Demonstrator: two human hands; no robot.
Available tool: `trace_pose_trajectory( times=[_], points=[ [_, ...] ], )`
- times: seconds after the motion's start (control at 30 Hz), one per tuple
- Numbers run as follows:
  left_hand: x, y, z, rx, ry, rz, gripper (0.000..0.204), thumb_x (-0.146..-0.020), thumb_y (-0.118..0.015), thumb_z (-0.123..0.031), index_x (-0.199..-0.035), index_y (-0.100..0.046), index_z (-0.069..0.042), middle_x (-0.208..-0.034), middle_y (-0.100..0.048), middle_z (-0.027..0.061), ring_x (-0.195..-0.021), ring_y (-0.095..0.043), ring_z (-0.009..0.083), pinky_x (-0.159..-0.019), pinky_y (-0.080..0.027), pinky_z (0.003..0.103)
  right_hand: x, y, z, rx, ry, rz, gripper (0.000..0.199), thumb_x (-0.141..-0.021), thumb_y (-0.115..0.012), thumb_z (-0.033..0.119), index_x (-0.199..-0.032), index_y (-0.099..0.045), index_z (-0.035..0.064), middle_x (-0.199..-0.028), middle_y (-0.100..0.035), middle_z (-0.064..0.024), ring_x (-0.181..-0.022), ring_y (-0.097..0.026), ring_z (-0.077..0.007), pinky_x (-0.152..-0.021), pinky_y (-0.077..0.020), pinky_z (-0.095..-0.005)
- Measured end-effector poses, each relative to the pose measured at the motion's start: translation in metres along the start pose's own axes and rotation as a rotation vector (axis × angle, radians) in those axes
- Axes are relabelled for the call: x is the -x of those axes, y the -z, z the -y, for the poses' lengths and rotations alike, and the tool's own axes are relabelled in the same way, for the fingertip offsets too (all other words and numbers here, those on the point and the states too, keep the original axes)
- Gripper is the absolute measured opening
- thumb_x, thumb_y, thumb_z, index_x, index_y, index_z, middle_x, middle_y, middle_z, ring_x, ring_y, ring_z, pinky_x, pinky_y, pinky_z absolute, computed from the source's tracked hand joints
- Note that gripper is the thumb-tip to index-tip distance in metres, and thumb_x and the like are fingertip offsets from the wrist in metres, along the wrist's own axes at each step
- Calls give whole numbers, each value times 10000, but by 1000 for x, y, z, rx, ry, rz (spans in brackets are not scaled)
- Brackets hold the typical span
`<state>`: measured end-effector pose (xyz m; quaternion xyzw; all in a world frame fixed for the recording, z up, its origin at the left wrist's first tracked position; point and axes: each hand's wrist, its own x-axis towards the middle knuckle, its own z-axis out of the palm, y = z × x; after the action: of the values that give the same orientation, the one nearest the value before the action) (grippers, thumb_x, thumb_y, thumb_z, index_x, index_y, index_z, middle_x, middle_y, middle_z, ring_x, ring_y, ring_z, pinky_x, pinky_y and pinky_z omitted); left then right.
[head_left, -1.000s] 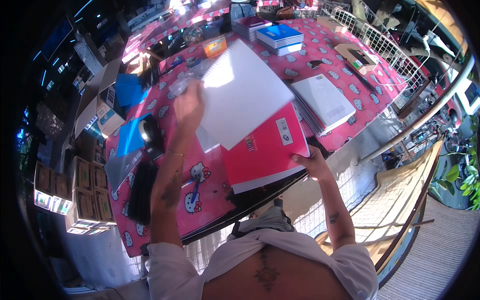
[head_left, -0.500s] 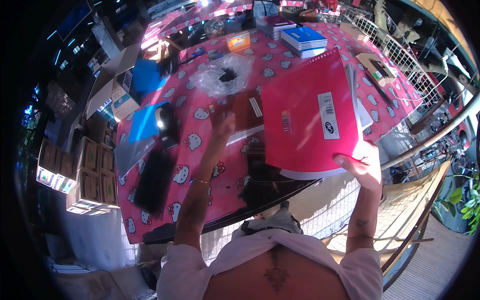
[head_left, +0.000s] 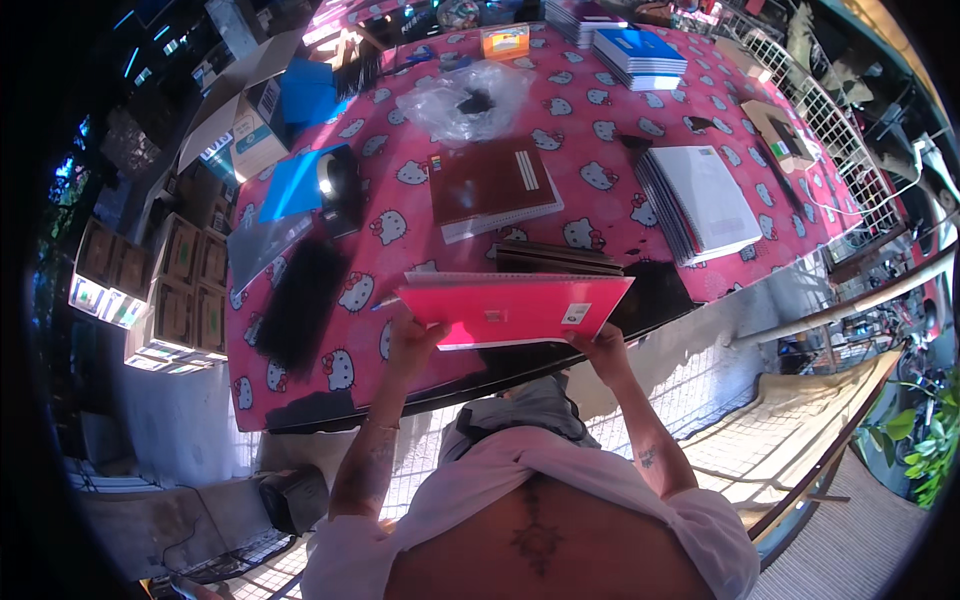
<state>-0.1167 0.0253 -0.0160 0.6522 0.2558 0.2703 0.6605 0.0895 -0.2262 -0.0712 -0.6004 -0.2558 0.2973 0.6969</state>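
Observation:
Between my two hands I hold a pink-red spiral notebook, tilted over the table's near edge with its spiral side away from me. My left hand grips its left end, thumb on the cover. At the right end my right hand pinches the lower corner near a white barcode label. Behind it, a dark brown flat stack is partly covered by the notebook. Farther off lies a brown-covered spiral notebook on a white-edged one. To the right sits a stack of white-topped spiral notebooks.
The table wears a pink cartoon-print cloth. Clear crumpled plastic, blue notebooks, an orange box and an open carton lie farther back. On the left are a black bristly bundle, a blue folder and cardboard boxes.
The pink-red notebook has come down and toward me, from upright at the right to tilted low in front. My left hand has left the brown notebook and now grips the pink-red one too.

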Motion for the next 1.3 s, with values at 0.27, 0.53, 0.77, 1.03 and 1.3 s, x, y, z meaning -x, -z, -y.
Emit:
trace_pose_trajectory(
  times=[0.27, 0.53, 0.77, 1.03, 1.3],
  points=[
    [-34, -60, -25, -38, -264, 79, 350, -945, -681, -144, -1232, -554, 10, -1116, -673, 103, -990, -655, 157, -863, -517, 309, -6, 22, 41, 312, 244, -231, 129, -909, -743, 103, -1016, -726, 33, -893, -721, 24, -833, -605, -52, -763, -484, -255],
    [-109, -120, -78, -80, -401, 368, 287, -935, -671, -53, -1202, -595, 19, -1048, -697, 69, -978, -643, 104, -845, -522, 281, -63, 92, 67, 92, 304, -206, 131, -882, -759, 46, -1012, -743, 57, -959, -733, 11, -868, -627, -57, -795, -498, -249],
    [-108, -116, -85, -108, -378, 385, 275, -921, -675, -45, -1180, -615, 25, -1026, -700, 75, -975, -644, 103, -854, -519, 274, -61, 91, 39, -11, 262, -207, 167, -863, -773, 29, -1019, -735, 73, -1011, -733, 7, -936, -642, -80, -861, -510, -270],
    [-129, -93, -33, -259, -410, 307, 351, -910, -705, -81, -1227, -592, 18, -1079, -689, 86, -1018, -636, 133, -911, -512, 313, -67, 64, 17, -236, 141, -161, 382, -896, -751, 110, -1248, -616, 49, -1190, -668, -39, -1127, -606, -160, -998, -457, -323],
    [-122, -80, 1, 110, -276, 181, 689, -866, -790, -196, -1421, -409, -48, -1347, -520, 67, -1253, -493, 187, -1051, -418, 347, -70, 37, 39, -150, 333, -239, 650, -814, -837, 144, -1345, -485, 19, -1311, -570, -120, -1222, -533, -204, -1056, -412, -366]
  ],
)
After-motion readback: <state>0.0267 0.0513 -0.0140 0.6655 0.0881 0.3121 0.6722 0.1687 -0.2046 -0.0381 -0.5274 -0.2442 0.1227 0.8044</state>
